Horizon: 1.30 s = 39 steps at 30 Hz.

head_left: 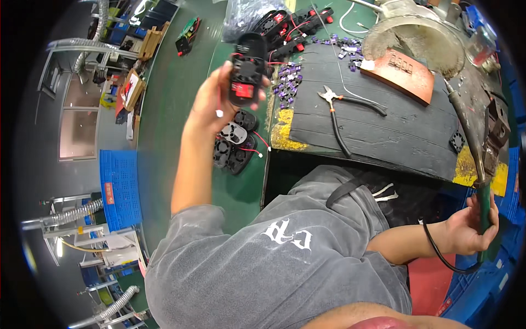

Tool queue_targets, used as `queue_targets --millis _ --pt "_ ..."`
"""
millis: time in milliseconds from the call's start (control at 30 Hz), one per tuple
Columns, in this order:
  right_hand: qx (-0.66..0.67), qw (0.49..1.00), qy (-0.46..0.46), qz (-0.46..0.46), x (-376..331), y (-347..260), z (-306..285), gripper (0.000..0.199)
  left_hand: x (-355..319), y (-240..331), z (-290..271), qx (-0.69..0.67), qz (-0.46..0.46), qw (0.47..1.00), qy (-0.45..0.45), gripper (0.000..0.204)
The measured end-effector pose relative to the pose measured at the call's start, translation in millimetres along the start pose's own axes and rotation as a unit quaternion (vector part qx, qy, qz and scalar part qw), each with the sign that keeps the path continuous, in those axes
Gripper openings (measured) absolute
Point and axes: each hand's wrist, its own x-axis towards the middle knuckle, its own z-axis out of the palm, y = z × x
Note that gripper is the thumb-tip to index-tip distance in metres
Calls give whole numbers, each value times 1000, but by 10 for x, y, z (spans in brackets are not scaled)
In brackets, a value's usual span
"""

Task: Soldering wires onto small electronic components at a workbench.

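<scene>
My left hand (211, 98) is raised over the left side of the bench, its fingers closed round a black oval plastic housing (249, 68). Inside that housing are a small fan and a red part, and a thin wire with a white plug dangles by my palm. At the far right my right hand (472, 227) grips a soldering iron (484, 205) by its green handle. The long metal shaft of the iron points up and away, its tip near a reddish-brown block (402, 77). Diagonal cutters (337, 118) with black and orange handles lie spread on the black mat.
Several fan housings (235, 140) with red wires rest on the green surface (159, 181); more are heaped at the back. Small purple parts (287, 88) line the edge of the black board (394, 131). A round metal hood (416, 41) stands behind the block. Blue crates (120, 189) flank the bench.
</scene>
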Motion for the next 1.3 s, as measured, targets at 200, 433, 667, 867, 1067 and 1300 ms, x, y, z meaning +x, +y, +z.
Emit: queue_targets --millis 200,433,667,867,1067,1300 --pt "12 993 103 48 -82 -66 -108 42 115 -273 693 -53 -53 994 -83 50" --pt "-25 986 167 17 -106 -306 -201 44 325 -443 1236 -12 -67 990 -124 47" --pt "-28 989 145 -25 -142 -381 -389 46 435 -826 1378 -83 -49 995 -7 24" --pt "-68 985 156 -40 -172 -512 -393 47 493 -913 1558 -98 -62 993 7 15" --pt "-32 992 120 -37 -238 -533 -393 47 563 -1048 1500 -98 -40 992 -68 16" --pt "-43 992 111 -35 -290 -496 -266 47 604 -1306 1828 -296 -215 931 14 21"
